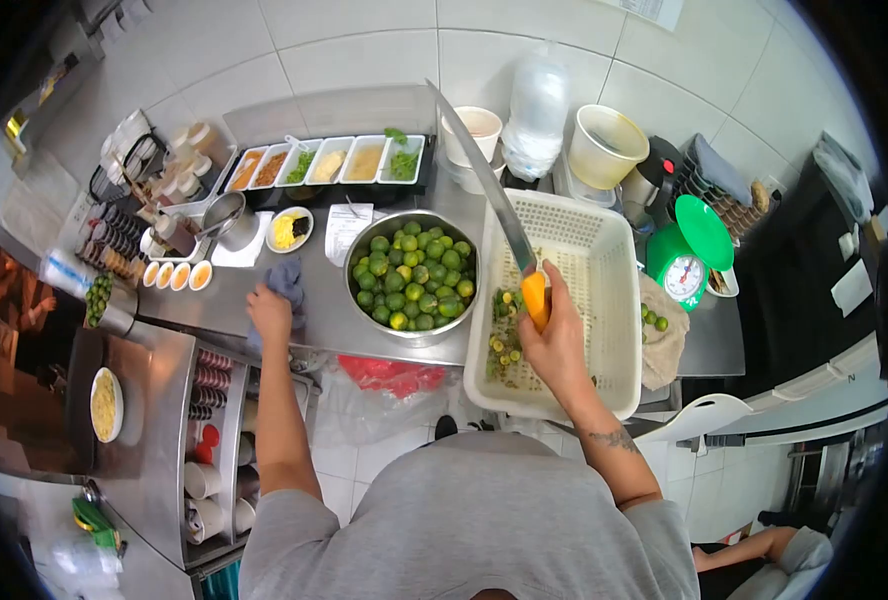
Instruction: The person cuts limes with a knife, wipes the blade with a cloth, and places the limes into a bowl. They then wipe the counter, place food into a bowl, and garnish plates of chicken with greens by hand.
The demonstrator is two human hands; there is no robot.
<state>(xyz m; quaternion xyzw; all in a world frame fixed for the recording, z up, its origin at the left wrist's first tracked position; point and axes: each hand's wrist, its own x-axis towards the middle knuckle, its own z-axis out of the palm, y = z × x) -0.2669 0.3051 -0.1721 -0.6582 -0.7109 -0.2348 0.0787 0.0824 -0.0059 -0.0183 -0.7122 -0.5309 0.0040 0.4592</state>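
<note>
My right hand point(554, 335) is closed around the yellow handle of a long knife point(504, 205), its blade pointing up and away over the edge of a white perforated plastic basket point(612, 290). Cut lime pieces point(504, 350) and small bits lie in the basket below that hand. To the left, my left hand point(269, 312) is closed on a blue-grey cloth point(285, 280) on the steel counter. Between the hands stands a metal bowl point(414, 336) heaped with whole green limes point(414, 272). A printed paper slip point(345, 230) lies behind the bowl.
White trays of toppings point(327, 165) line the back. Left are a metal pot point(231, 222), a small plate point(290, 230) and halved eggs point(175, 276). A green scale point(692, 250) and beige cloth point(666, 350) sit right. Another person's arm point(754, 548) shows lower right.
</note>
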